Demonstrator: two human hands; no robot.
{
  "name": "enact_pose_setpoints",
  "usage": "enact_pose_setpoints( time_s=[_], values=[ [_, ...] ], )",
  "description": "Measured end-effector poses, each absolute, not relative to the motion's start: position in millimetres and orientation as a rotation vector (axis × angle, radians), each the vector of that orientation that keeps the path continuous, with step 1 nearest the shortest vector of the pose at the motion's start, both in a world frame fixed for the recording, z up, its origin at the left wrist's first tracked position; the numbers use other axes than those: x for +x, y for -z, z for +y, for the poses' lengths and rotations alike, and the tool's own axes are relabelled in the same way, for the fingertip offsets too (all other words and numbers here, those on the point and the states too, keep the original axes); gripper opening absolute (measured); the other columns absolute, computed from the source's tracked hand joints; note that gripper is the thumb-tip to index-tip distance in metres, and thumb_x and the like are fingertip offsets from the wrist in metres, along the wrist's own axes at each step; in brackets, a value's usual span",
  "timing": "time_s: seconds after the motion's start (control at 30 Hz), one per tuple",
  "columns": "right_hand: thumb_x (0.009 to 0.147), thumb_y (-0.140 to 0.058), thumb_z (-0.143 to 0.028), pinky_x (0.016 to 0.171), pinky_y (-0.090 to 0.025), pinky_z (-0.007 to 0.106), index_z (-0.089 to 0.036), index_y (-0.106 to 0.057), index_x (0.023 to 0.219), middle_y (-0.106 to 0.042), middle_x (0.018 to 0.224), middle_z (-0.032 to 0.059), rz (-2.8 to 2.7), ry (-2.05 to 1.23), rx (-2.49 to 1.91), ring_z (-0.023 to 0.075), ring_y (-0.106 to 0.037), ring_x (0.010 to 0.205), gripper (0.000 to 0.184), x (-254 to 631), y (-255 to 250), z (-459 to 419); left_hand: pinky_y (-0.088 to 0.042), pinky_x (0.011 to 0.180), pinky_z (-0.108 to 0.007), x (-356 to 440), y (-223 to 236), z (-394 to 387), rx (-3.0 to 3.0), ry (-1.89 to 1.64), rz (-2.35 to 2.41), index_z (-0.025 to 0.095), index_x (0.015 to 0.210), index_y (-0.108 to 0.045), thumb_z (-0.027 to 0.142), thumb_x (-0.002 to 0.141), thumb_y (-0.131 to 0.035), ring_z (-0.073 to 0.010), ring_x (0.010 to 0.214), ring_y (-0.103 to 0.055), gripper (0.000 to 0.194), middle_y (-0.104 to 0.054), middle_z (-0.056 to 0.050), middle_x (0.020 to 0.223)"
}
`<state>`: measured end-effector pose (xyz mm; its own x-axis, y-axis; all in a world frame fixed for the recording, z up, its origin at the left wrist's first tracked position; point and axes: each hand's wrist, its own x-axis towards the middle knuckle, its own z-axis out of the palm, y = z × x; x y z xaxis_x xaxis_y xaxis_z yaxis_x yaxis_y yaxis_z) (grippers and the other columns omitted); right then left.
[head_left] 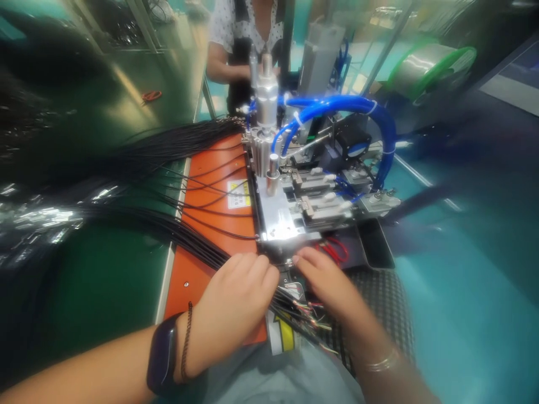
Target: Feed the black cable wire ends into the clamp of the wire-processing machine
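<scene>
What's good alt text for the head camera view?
A person's left hand and right hand are at a bundle of black wires beside a metal machine with blue hoses. The wires lie across an orange mat. A co-worker stands beyond.

This is a factory assembly line. A pneumatic machine (pixel 311 191) with blue air hoses (pixel 337 106) sits on a green workbench (pixel 105 280) beside black wires (pixel 189 224), and a co-worker (pixel 244 39) stands opposite.
</scene>
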<state>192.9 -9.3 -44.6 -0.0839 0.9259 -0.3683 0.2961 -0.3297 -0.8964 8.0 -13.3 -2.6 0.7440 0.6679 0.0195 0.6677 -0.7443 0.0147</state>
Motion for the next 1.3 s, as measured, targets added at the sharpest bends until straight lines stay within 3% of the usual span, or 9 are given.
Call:
enact_pose_setpoints(
  time_s=[0.3,0.47,0.63,0.77,0.9,1.03,1.17,1.3],
  values=[
    [0.083,-0.049,-0.035,0.055,-0.034,0.023,-0.02,-0.042,0.063,-0.04,0.061,-0.0052,-1.284,-1.382,-1.574,0.0119,-0.039,0.059,0.026,189,47,-9,-0.043,0.066,-0.037,6,5,-14,2.882,0.002,1.214,0.017,0.084,-0.054,0.007,0.08,-0.049,-0.0221,0.073,-0.046,0.012,-0.051,-0.004,0.083],
    [0.086,-0.048,-0.035,0.052,-0.035,0.022,-0.02,-0.045,0.066,-0.039,0.06,-0.0054,-1.252,-1.415,-1.541,0.0112,-0.039,0.056,0.025,191,56,-13,-0.045,0.08,-0.04,4,3,-21,2.92,0.003,1.187,0.012,0.104,-0.058,0.013,0.08,-0.051,-0.0258,0.093,-0.05,0.025,-0.055,-0.011,0.104],
    [0.086,-0.055,-0.027,0.065,-0.045,0.027,-0.021,-0.059,0.093,-0.057,0.081,0.001,-1.538,-0.97,-1.505,0.0157,-0.053,0.073,0.009,204,52,-26,-0.047,0.067,-0.037,3,2,-25,2.975,0.009,1.214,0.004,0.121,-0.051,0.011,0.075,-0.054,-0.0233,0.075,-0.051,0.046,-0.057,-0.008,0.083],
    [0.086,-0.056,-0.013,0.08,-0.046,0.033,-0.029,-0.061,0.111,-0.063,0.095,0.0026,-2.037,-0.707,-0.97,0.0176,-0.055,0.089,0.03,212,41,-37,-0.047,0.064,-0.037,5,-1,-22,2.937,0.009,1.233,0.008,0.109,-0.058,0.008,0.076,-0.052,-0.0224,0.07,-0.05,0.033,-0.056,-0.006,0.078],
    [0.087,-0.053,-0.01,0.077,-0.048,0.034,-0.025,-0.063,0.107,-0.067,0.091,0.0035,-2.046,-0.613,-0.886,0.0177,-0.055,0.084,0.026,209,38,-39,-0.048,0.064,-0.039,6,-4,-19,2.87,0.067,1.236,0.01,0.101,-0.06,0.009,0.078,-0.051,-0.0235,0.071,-0.052,0.025,-0.057,-0.006,0.078],
    [0.087,-0.056,-0.014,0.074,-0.049,0.034,-0.022,-0.064,0.101,-0.066,0.087,0.0044,-1.978,-0.559,-1.004,0.018,-0.057,0.082,0.018,201,39,-35,-0.05,0.071,-0.041,4,-1,-14,2.851,0.038,1.267,0.011,0.106,-0.059,0.004,0.076,-0.05,-0.025,0.08,-0.055,0.032,-0.061,-0.009,0.087],
    [0.087,-0.057,-0.015,0.07,-0.049,0.033,-0.022,-0.064,0.091,-0.065,0.082,0.0037,-1.888,-0.542,-1.114,0.0176,-0.058,0.078,0.011,197,43,-32,-0.051,0.077,-0.042,0,1,-11,2.975,-0.234,1.223,0.008,0.115,-0.056,0.005,0.081,-0.045,-0.0266,0.092,-0.057,0.035,-0.062,-0.015,0.106],
    [0.086,-0.059,-0.016,0.071,-0.047,0.033,-0.022,-0.064,0.087,-0.065,0.08,0.0029,-1.784,-0.526,-1.227,0.0177,-0.058,0.079,0.008,198,48,-31,-0.051,0.082,-0.042,-3,-3,-13,3.097,-0.525,1.069,0.007,0.101,-0.062,0.007,0.085,-0.041,-0.0269,0.096,-0.058,0.027,-0.063,-0.016,0.11]
  ],
)
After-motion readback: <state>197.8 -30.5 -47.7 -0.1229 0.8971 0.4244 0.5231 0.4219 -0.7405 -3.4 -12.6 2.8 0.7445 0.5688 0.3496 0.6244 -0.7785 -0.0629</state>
